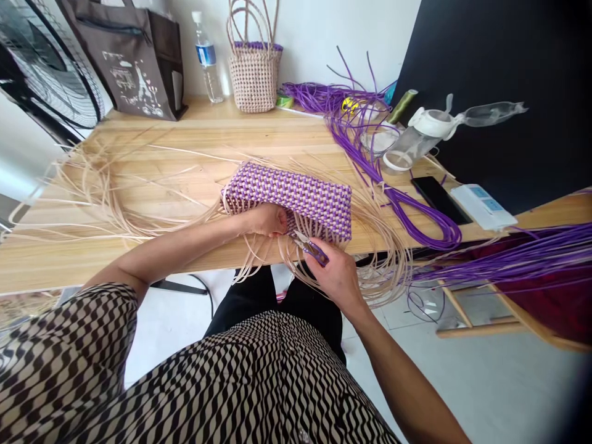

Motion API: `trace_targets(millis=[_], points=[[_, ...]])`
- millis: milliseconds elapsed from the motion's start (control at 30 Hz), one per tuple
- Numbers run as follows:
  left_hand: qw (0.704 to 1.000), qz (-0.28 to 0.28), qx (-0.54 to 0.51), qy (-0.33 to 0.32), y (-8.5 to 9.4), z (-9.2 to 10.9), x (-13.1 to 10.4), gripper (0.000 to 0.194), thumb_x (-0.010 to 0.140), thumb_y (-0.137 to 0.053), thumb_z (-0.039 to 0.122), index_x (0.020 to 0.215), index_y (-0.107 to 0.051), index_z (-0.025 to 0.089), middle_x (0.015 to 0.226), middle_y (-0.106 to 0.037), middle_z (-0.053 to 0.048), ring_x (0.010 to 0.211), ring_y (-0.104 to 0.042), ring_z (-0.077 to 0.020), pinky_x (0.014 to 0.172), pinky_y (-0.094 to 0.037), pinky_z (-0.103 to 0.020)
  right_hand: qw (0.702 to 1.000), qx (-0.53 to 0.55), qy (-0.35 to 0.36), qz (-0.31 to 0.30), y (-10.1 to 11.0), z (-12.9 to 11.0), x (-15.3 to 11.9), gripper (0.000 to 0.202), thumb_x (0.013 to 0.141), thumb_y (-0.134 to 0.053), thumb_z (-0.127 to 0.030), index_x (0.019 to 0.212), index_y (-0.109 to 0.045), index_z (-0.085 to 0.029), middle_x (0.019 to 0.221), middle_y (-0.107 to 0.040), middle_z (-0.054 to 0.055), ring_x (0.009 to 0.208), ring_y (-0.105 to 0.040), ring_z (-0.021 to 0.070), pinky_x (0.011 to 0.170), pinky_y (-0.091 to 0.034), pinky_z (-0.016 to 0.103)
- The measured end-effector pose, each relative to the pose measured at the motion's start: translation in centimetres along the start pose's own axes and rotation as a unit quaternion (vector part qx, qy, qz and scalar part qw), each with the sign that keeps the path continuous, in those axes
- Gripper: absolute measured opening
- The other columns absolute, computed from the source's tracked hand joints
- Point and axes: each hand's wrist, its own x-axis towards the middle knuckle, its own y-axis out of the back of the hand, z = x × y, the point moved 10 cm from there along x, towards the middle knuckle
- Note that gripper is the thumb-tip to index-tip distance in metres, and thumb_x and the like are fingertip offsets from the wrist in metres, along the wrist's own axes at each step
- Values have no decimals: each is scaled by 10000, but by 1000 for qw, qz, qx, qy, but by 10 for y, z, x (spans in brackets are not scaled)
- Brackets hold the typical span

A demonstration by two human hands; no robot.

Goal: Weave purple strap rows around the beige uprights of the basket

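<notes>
Wooden tabletop: we judge the woven basket light, springy, best held by its wall; right fingers grip scissors; left fingers closed, contents unseen.

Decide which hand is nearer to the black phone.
Right: the right hand, with the snips, is left of the black phone; the left hand is farther left, at the woven piece.
</notes>
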Motion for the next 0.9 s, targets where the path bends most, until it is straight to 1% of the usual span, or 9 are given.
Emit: trace_targets(millis=[133, 300, 633, 800, 900], points=[[1000, -2, 3, 30, -1, -2, -1, 86, 639, -494, 87, 589, -498, 157, 454, -464, 23, 422, -390, -72, 459, -264, -228, 999, -33, -17, -8, -5, 3, 1, 397, 811, -536, -377, 1157, -641, -213, 896, -718, 59, 726, -653, 215, 720, -510, 355], [999, 7, 7, 34, 1, -5, 0, 72, 654, -495, 93, 620, -502, 156, 474, -481, 19, 429, -399, -69, 464, -256, -229, 999, -46, -20, 8, -3, 1, 0, 402, 808, -535, -378, 1154, -648, -207, 899, -723, 72, 742, -664, 232, 727, -517, 367], [999, 3, -3, 47, 1, -1, -2, 114, 672, -519, 72, 590, -494, 146, 491, -502, 2, 448, -443, -77, 478, -318, -237, 999, 1, -52, -1, -3, 8, 1, 396, 781, -569, -366, 1135, -658, -211, 861, -730, 62, 734, -674, 214, 710, -525, 340], [998, -9, -27, 58, -1, -7, -1, 101, 683, -531, 73, 613, -507, 141, 506, -496, -1, 458, -442, -71, 469, -311, -229, 996, 38, -82, -12, -5, 15, 3, 402, 763, -587, -393, 1109, -675, -207, 822, -732, 58, 715, -677, 205, 712, -528, 328], [998, -5, -32, 61, -1, -10, -1, 87, 686, -544, 82, 629, -517, 141, 519, -498, 2, 462, -433, -65, 467, -293, -221, 995, 52, -88, -14, -6, 16, 4, 416, 758, -589, -395, 1117, -670, -202, 838, -732, 59, 710, -677, 198, 722, -531, 324]])
